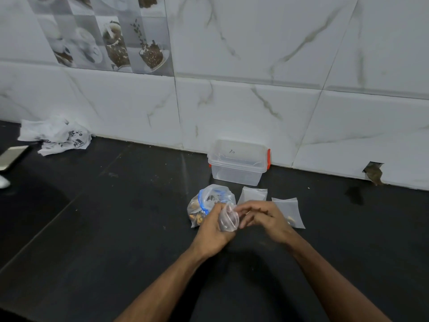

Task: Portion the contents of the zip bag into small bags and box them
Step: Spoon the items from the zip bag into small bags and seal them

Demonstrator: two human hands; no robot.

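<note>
A clear zip bag point(205, 202) with a blue seal and brown and pale pieces inside lies on the black counter. Just in front of it my left hand point(212, 231) grips a small clear bag point(228, 218) held upright. My right hand point(264, 218) touches that bag's top edge with its fingertips. Two more small bags lie flat behind my right hand: one point(253, 194) near the box, another point(291, 209) to the right with a few pieces at its lower edge. A clear plastic box point(239, 162) with red clips stands against the wall, its lid off.
Crumpled white paper point(55, 135) lies at the back left of the counter point(116, 217). A metal object point(12, 156) sits at the far left edge. The tiled wall has a broken hole point(373, 173) at the right.
</note>
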